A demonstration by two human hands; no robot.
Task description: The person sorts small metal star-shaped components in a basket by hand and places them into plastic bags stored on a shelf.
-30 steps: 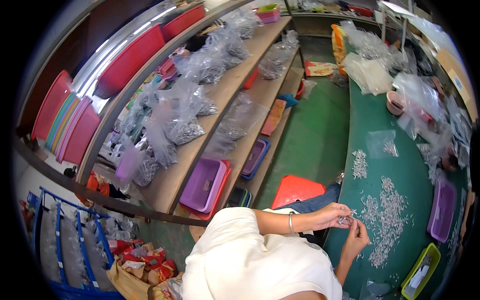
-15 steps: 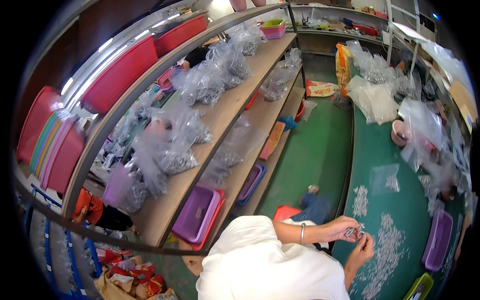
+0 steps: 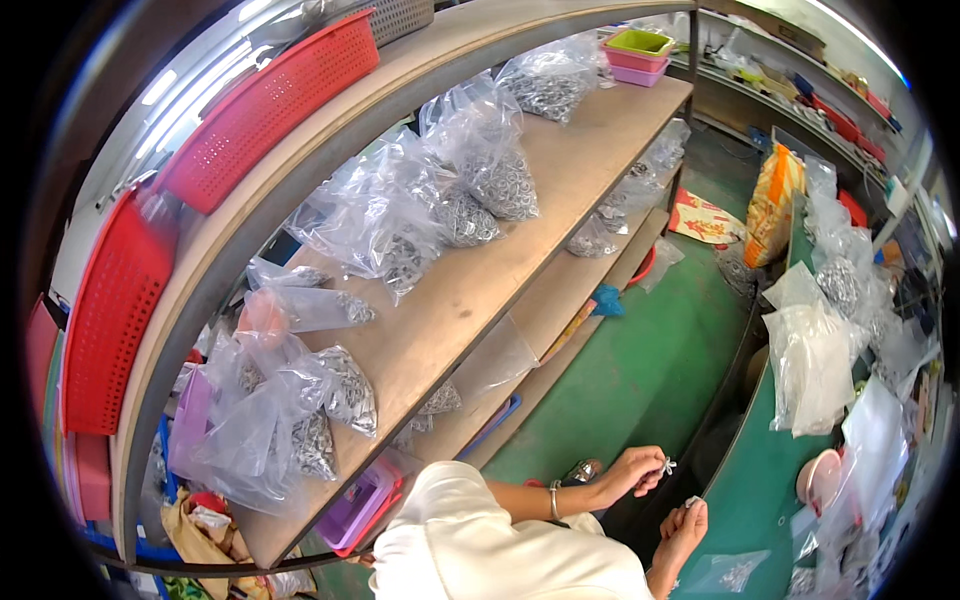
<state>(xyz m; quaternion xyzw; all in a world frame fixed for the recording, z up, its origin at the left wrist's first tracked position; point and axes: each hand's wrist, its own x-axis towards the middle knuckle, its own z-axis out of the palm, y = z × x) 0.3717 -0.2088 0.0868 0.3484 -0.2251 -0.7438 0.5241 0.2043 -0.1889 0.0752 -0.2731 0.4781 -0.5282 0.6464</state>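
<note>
The left hand (image 3: 632, 470) pinches a small metal part (image 3: 666, 465) at its fingertips, raised beside the green table (image 3: 760, 490) edge for close handling; the right hand (image 3: 683, 525) grips another small piece (image 3: 692, 501) just below. Bagged parts (image 3: 480, 190) sit sorted on the wooden shelf (image 3: 470, 290), within reach.

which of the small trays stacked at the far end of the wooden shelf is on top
The lime-green tray is on top; the pink tray and the purple tray lie under it.

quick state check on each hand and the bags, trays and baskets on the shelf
left hand: pinching a small metal piece in its fingertips
right hand: pinching another small piece
clear bags: hold metal parts, slumped on the wooden shelf
red baskets: propped on edge
green tray: stacked on pink one
</note>
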